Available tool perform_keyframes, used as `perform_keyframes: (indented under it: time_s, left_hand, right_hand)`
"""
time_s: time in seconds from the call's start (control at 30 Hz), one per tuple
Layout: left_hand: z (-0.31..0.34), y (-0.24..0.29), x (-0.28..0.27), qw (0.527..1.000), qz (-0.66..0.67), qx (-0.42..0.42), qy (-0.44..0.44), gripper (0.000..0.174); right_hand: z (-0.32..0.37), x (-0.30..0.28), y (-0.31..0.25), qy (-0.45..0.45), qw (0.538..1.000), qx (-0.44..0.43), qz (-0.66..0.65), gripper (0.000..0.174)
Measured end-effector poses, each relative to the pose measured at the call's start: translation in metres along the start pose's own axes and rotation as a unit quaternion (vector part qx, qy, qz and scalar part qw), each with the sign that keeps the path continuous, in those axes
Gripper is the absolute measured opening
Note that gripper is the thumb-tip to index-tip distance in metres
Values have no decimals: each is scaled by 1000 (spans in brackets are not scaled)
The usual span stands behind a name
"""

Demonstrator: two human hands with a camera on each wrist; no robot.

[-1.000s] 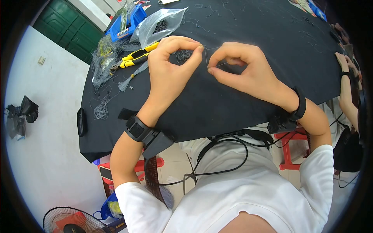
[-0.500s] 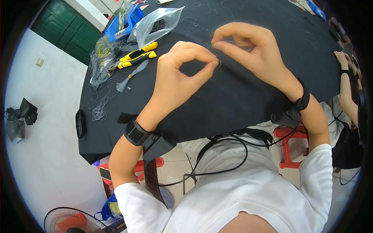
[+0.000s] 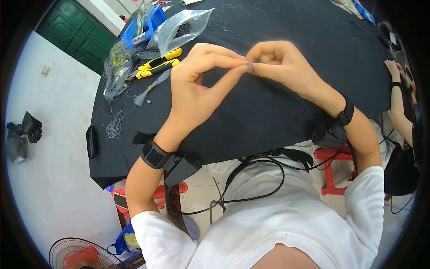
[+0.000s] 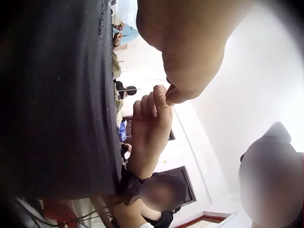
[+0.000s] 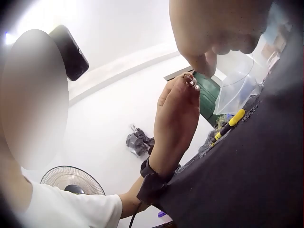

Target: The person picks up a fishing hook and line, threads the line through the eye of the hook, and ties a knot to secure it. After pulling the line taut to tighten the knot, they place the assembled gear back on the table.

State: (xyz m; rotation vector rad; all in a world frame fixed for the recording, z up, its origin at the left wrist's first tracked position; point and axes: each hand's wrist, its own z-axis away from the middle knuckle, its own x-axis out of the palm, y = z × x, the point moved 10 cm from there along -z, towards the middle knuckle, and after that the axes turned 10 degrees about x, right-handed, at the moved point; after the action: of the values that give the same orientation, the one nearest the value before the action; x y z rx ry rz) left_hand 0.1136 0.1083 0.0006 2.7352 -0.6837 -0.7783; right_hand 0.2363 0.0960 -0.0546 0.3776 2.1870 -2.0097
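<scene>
My left hand (image 3: 192,85) pinches a tiny dark metal piece (image 5: 191,81), perhaps a hook, between thumb and forefinger. Right beside it, the fingertips of my right hand (image 3: 291,67) meet the left ones and pinch a thin clear line, which loops out faintly in the right wrist view. Both hands are held above the black cloth (image 3: 251,121). How the line lies around the small piece is hidden by the fingertips. In the left wrist view my right hand (image 4: 151,128) has its other fingers curled in.
Yellow-black pliers (image 3: 156,67), a bundle of clear line (image 3: 152,89) and tangled line (image 3: 115,125) lie at the left. Behind them are a clear plastic bag (image 3: 179,33) and a blue bin (image 3: 145,27). Another person's arm (image 3: 396,98) rests at the table's right edge.
Since the last earlier frame, my right hand has come down and my left hand slightly up and leftward, so their fingertips now meet. A second ago they were apart with line between them.
</scene>
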Motion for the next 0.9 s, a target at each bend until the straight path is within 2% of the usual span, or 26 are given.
perform_keyframes:
  time_s: [0.1, 0.2, 0.27, 0.37, 0.5, 0.6, 0.7, 0.8, 0.9]
  left_hand:
    - [4, -10, -13, 995, 14, -41, 86, 11]
    - [9, -23, -14, 990, 25, -91, 103, 10]
    - [10, -24, -12, 993, 19, -90, 81, 10]
    - [10, -25, -12, 993, 12, -93, 73, 10]
    - [8, -23, -13, 992, -22, -87, 85, 8]
    - [4, -15, -8, 995, -68, -52, 50, 8]
    - [6, -16, -3, 996, -47, -56, 43, 9]
    - [4, -11, 8, 998, -45, -42, -26, 12]
    - [3, -9, 11, 998, -31, -39, -32, 14]
  right_hand:
    - [3, 6, 0, -9, 1000, 14, -7, 11]
    - [6, 12, -6, -15, 999, -14, 26, 12]
    - [11, 16, -11, -7, 997, -43, 56, 9]
    - [24, 18, -32, 48, 979, -147, 131, 8]
    - [40, 17, -58, 89, 956, -217, 179, 8]
    - [46, 7, -72, 139, 937, -257, 189, 9]
    - [47, -4, -80, 176, 917, -281, 220, 10]
    - [44, -13, -79, 202, 909, -276, 239, 11]
    - [39, -21, -76, 213, 909, -266, 240, 12]
